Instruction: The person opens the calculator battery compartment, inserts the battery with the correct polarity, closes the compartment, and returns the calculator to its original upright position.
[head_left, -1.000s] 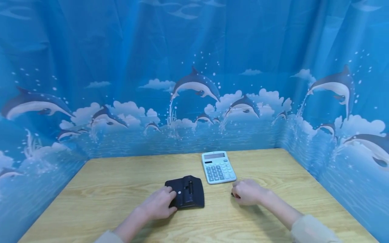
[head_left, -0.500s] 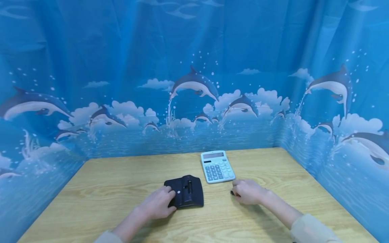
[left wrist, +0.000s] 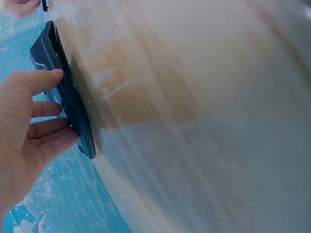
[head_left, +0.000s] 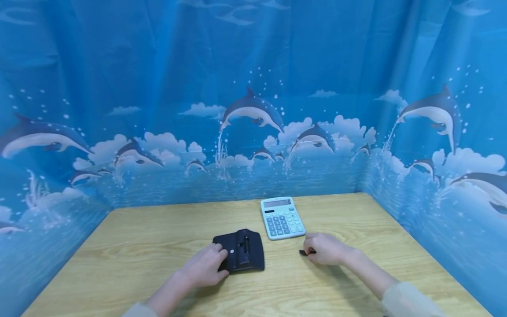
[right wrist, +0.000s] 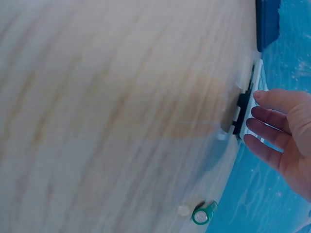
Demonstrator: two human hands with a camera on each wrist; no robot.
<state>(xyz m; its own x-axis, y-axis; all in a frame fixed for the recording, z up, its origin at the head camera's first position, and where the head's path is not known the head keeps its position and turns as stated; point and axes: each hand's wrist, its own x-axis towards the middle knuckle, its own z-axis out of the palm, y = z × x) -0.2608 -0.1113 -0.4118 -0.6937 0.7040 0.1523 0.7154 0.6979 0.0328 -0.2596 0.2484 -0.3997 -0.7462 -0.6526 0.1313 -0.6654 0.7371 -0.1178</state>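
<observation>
A black, flat device (head_left: 251,253) lies back side up on the table, a slot with a dark cylinder-like shape showing along its raised middle. My left hand (head_left: 206,264) grips its left part; in the left wrist view the thumb (left wrist: 46,80) presses the near edge and the fingers lie along the side. To the right, my right hand (head_left: 325,249) pinches a small black strip-like piece (head_left: 303,252) low over the table. The right wrist view has this black piece (right wrist: 241,112) at the thumb tip, with the other fingers loosely bent below.
A light blue calculator (head_left: 283,219) lies face up between and beyond the hands. In the right wrist view a green battery-like cylinder (right wrist: 201,214) is on the wooden table (head_left: 158,229). A blue dolphin-print curtain (head_left: 178,88) surrounds the table's back and sides.
The small black piece in my right hand now shows more of its length, as the fingers have shifted on it. My left hand and the black device stay together in place.
</observation>
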